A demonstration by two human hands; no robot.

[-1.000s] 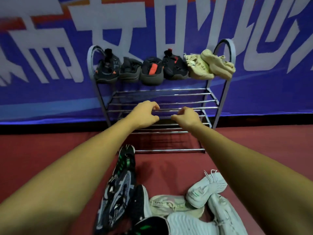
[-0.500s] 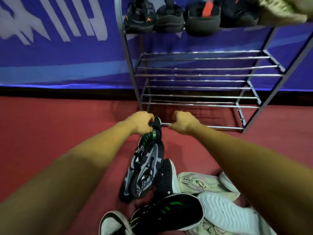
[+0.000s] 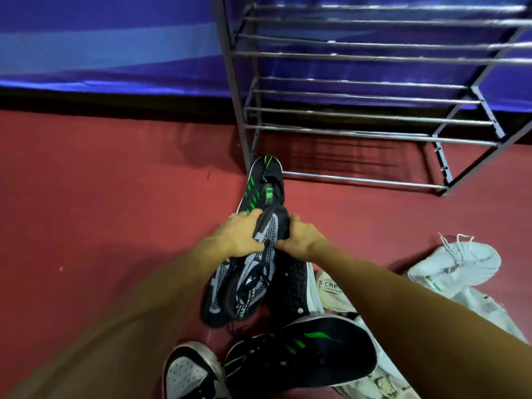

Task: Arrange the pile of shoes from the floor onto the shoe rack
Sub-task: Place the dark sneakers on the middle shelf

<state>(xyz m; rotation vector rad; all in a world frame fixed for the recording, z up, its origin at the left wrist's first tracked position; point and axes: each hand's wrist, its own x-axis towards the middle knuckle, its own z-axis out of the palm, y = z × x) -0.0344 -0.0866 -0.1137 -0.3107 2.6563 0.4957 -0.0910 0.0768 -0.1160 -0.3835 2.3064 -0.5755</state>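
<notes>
Both hands have come down off the rack's front rail since a second ago, and my view has tipped down with them, so the top shelf is out of frame. Now the left hand (image 3: 241,234) and right hand (image 3: 299,240) sit close together at centre. Their fingers are curled and clamped on the far end of the knit shoe (image 3: 250,286), left on its 9 o'clock edge, right on its 3 o'clock edge.

That shoe is grey-and-black woven mesh with dark laces, long and narrow, and it lies on a twin of the same weave. I can't tell whether the grip takes in both. Just past the fingers at 12 o'clock lies a striped shoe (image 3: 263,182), smooth black with green dashes, its tip right at the foot of the rack (image 3: 359,131).

The rack is thin round metal bars on a dark angular frame, filling 1 o'clock, with gaps between the bars. The pile (image 3: 302,355) spreads from 5 to 6 o'clock: a perforated black shoe against the knit one, a printed beige one, and a black one with green flashes. White shoes (image 3: 460,260), soft and crumpled with loose laces, lie at 4 o'clock, apart from the hands.

A wide stretch of matte red floor (image 3: 115,197) shows from 7 to 10 o'clock. A glossy blue banner (image 3: 115,53) runs along the wall at 11 o'clock.
</notes>
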